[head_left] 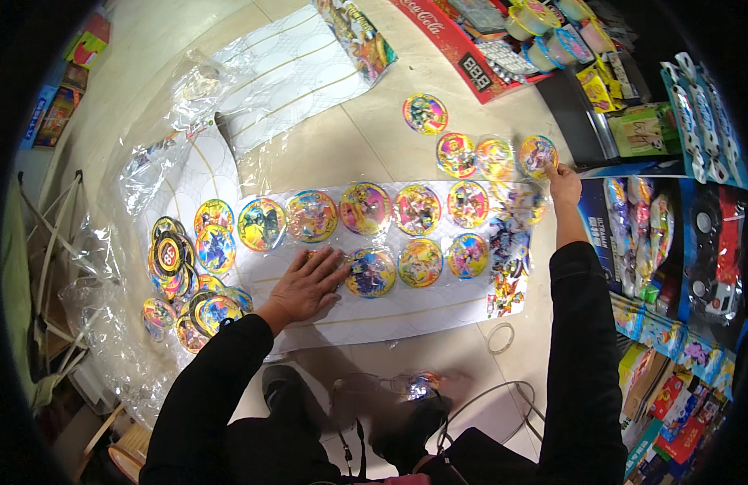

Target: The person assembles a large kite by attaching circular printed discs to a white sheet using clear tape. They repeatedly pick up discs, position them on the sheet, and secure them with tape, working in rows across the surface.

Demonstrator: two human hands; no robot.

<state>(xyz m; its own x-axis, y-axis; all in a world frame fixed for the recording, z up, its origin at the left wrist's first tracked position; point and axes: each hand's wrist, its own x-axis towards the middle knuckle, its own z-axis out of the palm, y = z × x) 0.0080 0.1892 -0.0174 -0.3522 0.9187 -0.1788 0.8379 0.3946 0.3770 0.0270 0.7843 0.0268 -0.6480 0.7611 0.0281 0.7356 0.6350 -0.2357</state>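
Note:
My left hand (307, 284) lies flat with fingers spread on a long white printed sheet (374, 323), its fingertips beside a round picture card (370, 272). Several colourful round cards, such as a pink-rimmed one (366, 208), sit in two rows on that sheet under shiny clear plastic. At the far right, my right hand (564, 185) pinches the lower edge of another round card (539, 153) above the tiled floor. Just left of it are a yellowish round card (495, 157) and a pink-and-yellow one (456, 154). One more round card (425, 114) lies farther back.
A heap of round cards (170, 257) covers the sheet's left end. Crumpled clear plastic (107, 267) spreads along the left. Behind lies a second white sheet (293, 65). A red display box (463, 48) and packed goods (640, 226) line the right. My shoes (285, 392) are near the sheet's front edge.

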